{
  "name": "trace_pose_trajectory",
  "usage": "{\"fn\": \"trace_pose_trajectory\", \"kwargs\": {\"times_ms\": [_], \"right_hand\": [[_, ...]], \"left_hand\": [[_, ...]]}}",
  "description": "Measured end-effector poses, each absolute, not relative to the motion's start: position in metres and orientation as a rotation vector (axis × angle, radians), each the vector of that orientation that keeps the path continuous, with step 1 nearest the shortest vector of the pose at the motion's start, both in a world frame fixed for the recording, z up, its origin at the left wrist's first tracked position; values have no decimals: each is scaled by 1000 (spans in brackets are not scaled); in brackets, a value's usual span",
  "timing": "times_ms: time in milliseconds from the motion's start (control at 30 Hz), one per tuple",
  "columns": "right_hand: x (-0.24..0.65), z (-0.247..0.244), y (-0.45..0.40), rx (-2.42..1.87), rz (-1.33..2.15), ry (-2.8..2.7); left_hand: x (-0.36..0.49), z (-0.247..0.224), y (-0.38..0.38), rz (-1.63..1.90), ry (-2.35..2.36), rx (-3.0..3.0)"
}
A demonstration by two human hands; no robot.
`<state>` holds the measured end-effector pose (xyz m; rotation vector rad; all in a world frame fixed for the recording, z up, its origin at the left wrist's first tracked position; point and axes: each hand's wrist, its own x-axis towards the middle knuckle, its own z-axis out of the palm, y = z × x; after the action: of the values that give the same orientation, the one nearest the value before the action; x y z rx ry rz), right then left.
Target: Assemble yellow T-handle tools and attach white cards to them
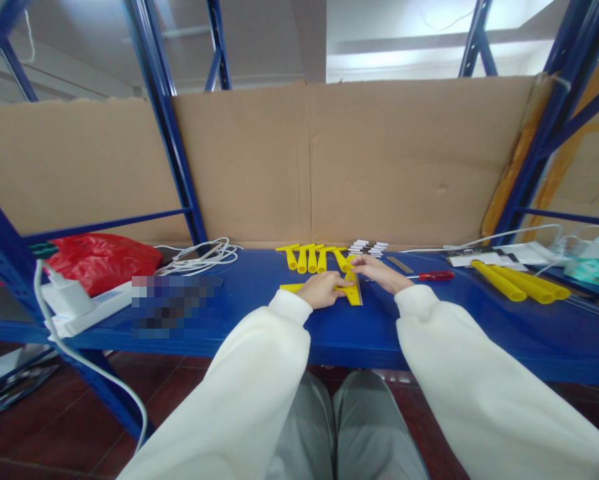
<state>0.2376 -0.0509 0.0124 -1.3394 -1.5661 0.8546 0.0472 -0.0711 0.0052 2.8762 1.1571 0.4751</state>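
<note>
My left hand (pixel 320 291) is closed around a yellow scraper (pixel 354 295) that lies low over the blue shelf. Its handle points left, and a thin metal blade edge runs along the right side of its wide head. At the far end of that head, the bent fingers of my right hand (pixel 378 272) close on the scraper; a small part under the fingertips cannot be made out. Several yellow scraper heads with short sockets (pixel 302 259) stand in a row just behind my left hand. White-and-dark small boxes or packs (pixel 368 249) are stacked behind my right hand.
Right of my hands lie a flat grey strip (pixel 400 265) and a red-handled screwdriver (pixel 436 275). Further right are yellow tubes (pixel 509 283). A red plastic bag (pixel 102 262), power strip (pixel 94 317) and coiled white cable (pixel 204 257) lie left. Cardboard (pixel 379 160) walls the back.
</note>
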Motion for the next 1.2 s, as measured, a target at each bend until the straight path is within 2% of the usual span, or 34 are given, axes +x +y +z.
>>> {"fn": "trace_pose_trajectory", "kwargs": {"times_ms": [200, 300, 500, 900, 1000, 1200], "right_hand": [[245, 18, -54, -1193, 1385, -1505], [247, 19, -56, -1196, 1539, -1521], [245, 18, -59, -1145, 1556, -1556], [244, 16, -56, -1110, 1552, -1575], [257, 23, -50, -1168, 1371, -1612], [306, 22, -35, -1840, 187, -1419]], "left_hand": [[47, 6, -69, 642, 1223, 2848], [47, 5, -68, 691, 1253, 2848], [48, 6, -71, 706, 1309, 2851], [49, 9, -79, 506, 1396, 3008], [49, 11, -79, 621, 1429, 2938], [45, 17, -74, 1212, 1430, 2588]]}}
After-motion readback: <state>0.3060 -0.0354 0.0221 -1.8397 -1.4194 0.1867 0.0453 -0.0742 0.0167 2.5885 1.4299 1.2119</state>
